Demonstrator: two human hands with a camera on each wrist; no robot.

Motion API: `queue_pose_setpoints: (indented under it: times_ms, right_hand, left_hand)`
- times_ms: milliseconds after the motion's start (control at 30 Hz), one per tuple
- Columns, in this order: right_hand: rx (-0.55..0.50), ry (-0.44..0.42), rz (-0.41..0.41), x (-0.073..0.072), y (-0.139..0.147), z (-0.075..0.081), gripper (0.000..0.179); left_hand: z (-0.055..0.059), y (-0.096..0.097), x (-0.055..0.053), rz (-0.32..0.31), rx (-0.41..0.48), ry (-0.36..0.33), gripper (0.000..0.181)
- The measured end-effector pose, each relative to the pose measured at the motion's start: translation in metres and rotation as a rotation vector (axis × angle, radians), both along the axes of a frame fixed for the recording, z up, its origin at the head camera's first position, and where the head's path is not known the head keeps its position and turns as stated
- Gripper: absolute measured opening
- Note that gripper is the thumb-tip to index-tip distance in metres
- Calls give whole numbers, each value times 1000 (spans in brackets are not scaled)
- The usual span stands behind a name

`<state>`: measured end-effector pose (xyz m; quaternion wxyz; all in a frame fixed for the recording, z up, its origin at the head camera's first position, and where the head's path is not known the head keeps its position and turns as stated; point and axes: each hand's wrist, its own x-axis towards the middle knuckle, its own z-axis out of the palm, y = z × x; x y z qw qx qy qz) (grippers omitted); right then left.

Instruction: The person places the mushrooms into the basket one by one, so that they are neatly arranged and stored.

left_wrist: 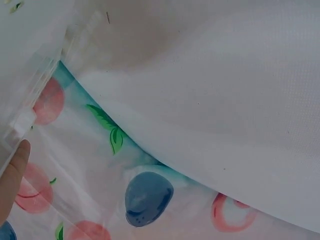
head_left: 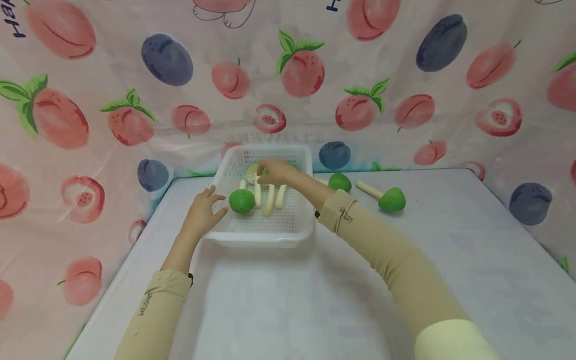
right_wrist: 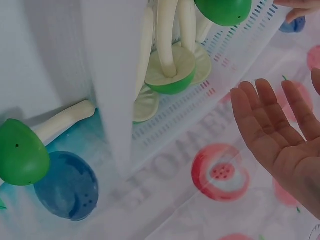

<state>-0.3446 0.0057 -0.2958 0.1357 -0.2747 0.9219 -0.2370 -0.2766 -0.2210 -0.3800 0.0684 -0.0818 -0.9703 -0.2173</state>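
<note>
A white perforated plastic basket (head_left: pixel 257 237) holds several toy mushrooms with green caps and cream stems. One mushroom's green cap (head_left: pixel 241 201) faces up near the basket's left side; other stems (head_left: pixel 269 200) lie beside it. My left hand (head_left: pixel 203 214) is at the basket's left side, fingers spread; in the left wrist view one finger (left_wrist: pixel 15 172) lies against the basket edge. Over the basket's far part is my right hand (head_left: pixel 275 172). The right wrist view shows its fingers loosely extended, holding nothing, near a mushroom with a pale underside (right_wrist: pixel 176 67).
Right of the basket, two more green-capped mushrooms lie on the white table (head_left: pixel 450 260), one nearer (head_left: pixel 392 200) and one (head_left: pixel 339 183) farther back. A fruit-printed cloth (head_left: pixel 252 45) hangs behind the table and down its left side.
</note>
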Motion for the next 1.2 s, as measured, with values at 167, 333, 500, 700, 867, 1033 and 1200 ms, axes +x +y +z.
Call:
queue_pose_setpoints:
  times_ms: [167,333,500,700,867,1033,1200]
  right_hand:
    - [-92,-5,-2,6,23,8,32]
    - [-183,-67,-52,1,43,9,33]
    - [-270,-99,-68,0,65,10,35]
    - [-320,-106,-85,0,89,5,35]
    - [-314,-80,-133,1,107,-2,36]
    - [-340,-30,-171,-3,126,-16,34]
    - [-452,-20,-233,-7,144,-35,33]
  left_hand:
    - [1,1,0,-3,5,2,40]
    - [1,0,0,2,4,2,40]
    - [1,0,-1,5,9,4,40]
    - [0,0,-1,9,11,-4,40]
    - [-1,0,-2,15,19,-4,40]
    - [-2,-1,-3,7,18,3,40]
    - [-2,-2,-2,3,17,-10,40]
